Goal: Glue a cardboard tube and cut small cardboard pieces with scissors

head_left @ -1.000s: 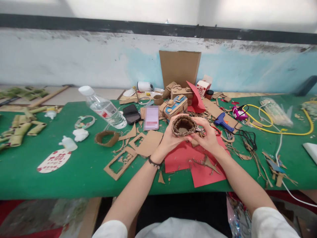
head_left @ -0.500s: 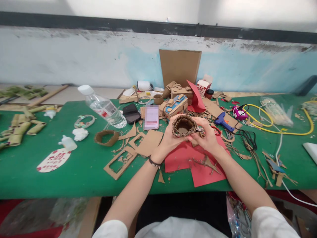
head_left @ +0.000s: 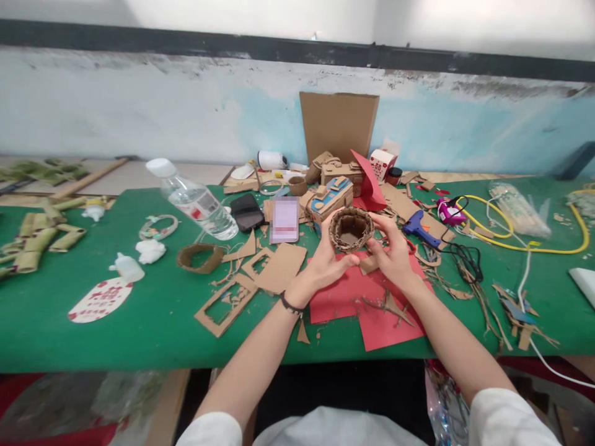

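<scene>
Head view: I hold the cardboard cup (head_left: pixel 351 228) above the red paper (head_left: pixel 367 303) on the green worktop (head_left: pixel 139 322). Compared with a second ago, the cup sits slightly higher and further right. Left hand (head_left: pixel 325 266) fingers clamp its near side; right hand (head_left: pixel 395 254) fingers clamp its right wall.

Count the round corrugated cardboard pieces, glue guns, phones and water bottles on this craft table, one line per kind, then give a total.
Round corrugated cardboard pieces: 2, the cup held between left hand and right hand, and a ring
Glue guns: 2, blue, pink
Phones: 2, black, blurred-screen
Water bottles: 1
Total: 7
</scene>
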The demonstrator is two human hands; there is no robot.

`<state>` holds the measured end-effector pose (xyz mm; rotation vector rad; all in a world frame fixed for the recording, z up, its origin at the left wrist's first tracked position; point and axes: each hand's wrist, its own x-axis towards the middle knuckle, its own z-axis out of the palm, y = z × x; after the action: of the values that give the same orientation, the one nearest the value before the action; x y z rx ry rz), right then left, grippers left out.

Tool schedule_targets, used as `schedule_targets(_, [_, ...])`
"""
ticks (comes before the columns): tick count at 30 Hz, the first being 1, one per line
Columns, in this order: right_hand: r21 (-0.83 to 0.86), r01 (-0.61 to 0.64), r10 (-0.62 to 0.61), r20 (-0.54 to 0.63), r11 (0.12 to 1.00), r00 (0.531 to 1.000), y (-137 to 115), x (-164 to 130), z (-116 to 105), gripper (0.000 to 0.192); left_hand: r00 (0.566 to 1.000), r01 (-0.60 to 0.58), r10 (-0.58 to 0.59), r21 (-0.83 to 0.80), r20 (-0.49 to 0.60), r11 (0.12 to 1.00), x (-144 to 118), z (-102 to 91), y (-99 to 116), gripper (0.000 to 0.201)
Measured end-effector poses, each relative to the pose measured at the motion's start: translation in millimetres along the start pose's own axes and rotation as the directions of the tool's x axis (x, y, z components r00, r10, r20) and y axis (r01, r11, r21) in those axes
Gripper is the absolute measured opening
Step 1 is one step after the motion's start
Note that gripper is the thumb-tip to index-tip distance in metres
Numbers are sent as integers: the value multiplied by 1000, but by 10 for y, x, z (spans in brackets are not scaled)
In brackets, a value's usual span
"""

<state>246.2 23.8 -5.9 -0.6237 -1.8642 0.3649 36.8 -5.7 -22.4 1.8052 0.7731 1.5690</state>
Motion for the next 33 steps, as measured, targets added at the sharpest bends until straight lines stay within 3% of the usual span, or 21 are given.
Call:
schedule_targets(4, [-15,-7,6,-99,1000,995,31,-21,-2,48,1000,23,-22,-77,9,997,26,18,52,94])
schedule_targets(9, [-30,111,-112,-20,993,994,-6,-6,-13,68,998,13,-18,-79,-59,997,16,5,-29,101])
schedule_targets(17, [14,67,-68,93,998,993,-14,3,-12,85,991,-3,2,-10,-132,1000,20,-9,-41,101])
schedule_targets(21, [25,69,-72,175,997,982,-52,39,-28,93,995,14,-12,21,-99,1000,77,-63,59,106])
schedule_targets(27, [-29,182,-169,251,983,953,-32,94,-104,92,999,-23,25,72,-37,997,117,-108,154,104])
schedule_targets(33, [-27,188,-176,244,982,954,-77,82,-78,84,997,-51,61,162,-55,985,97,-112,179,99])
